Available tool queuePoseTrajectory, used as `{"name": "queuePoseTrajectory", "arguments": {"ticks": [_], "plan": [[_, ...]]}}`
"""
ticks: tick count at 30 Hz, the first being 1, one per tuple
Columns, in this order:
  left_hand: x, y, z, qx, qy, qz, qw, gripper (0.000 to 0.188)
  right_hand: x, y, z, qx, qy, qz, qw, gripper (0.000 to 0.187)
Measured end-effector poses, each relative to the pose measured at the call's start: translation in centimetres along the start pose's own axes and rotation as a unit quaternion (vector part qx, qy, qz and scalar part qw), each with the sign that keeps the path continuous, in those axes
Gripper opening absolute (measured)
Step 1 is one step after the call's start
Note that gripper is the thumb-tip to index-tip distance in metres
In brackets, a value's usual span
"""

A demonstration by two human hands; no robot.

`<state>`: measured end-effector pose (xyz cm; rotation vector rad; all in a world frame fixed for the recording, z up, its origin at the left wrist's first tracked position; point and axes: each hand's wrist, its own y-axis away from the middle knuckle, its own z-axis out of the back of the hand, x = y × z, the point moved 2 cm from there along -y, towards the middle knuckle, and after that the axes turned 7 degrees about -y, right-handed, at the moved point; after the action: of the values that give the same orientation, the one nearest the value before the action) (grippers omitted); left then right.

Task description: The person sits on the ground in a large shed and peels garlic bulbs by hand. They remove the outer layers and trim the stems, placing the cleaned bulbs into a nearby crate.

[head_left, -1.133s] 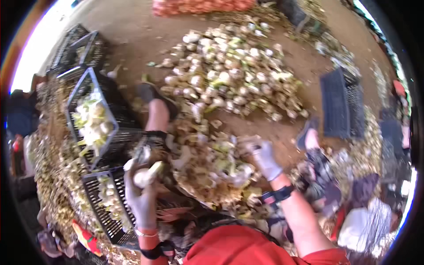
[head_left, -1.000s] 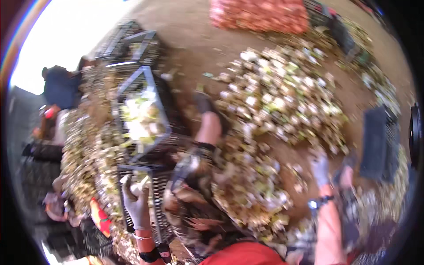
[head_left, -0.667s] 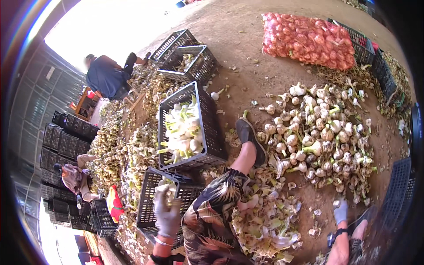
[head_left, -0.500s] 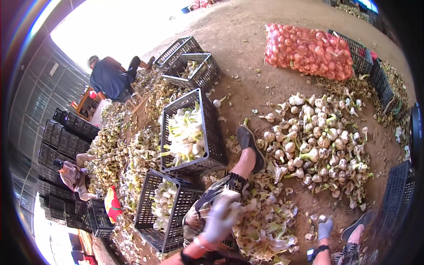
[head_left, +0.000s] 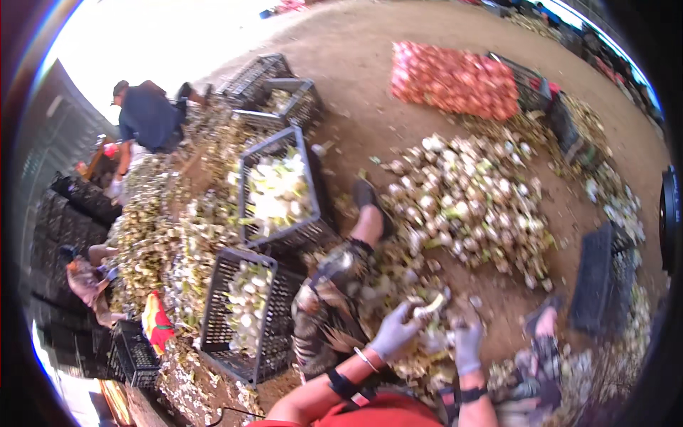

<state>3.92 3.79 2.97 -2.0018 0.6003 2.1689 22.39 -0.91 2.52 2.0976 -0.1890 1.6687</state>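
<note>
My left hand [head_left: 397,334], in a pale glove, is closed at the fingertips on a pale, curved piece of garlic [head_left: 431,307]. Close to its right, my gloved right hand [head_left: 467,347] has curled fingers; blur hides what is in them. Both are above loose garlic husks [head_left: 409,367] between my legs. Just beyond lies a pile of garlic bulbs [head_left: 469,196], many with stalk stubs. Left of my knee, a black crate [head_left: 263,324] holds white trimmed bulbs [head_left: 247,302]. Farther up, another black crate [head_left: 304,167] is heaped with greenish-white garlic [head_left: 277,191].
A red mesh sack [head_left: 455,80] full of bulbs lies beyond the pile. One dark crate [head_left: 603,277] stands at right. Two people, one in dark blue [head_left: 151,117] and another lower left [head_left: 87,281], sit beside husk heaps [head_left: 153,220]. Stacked crates [head_left: 60,235] line the left.
My left hand has moved right, from above my knee to beside the right hand. My right hand has come leftward and up toward it. The whole view has shifted slightly.
</note>
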Motion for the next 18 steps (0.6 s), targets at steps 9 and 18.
{"name": "queuePoseTrajectory", "arguments": {"ticks": [9,18], "plan": [[-4.2,4.1,-1.1,0.042,0.095,0.058,0.993,0.039,4.1,4.8,-1.0,0.026,0.112,-0.002,0.993,0.016],[-4.1,3.9,-0.8,0.059,0.06,-0.009,0.996,0.046,5.0,4.7,-1.5,0.094,-0.035,-0.099,0.99,0.025]]}}
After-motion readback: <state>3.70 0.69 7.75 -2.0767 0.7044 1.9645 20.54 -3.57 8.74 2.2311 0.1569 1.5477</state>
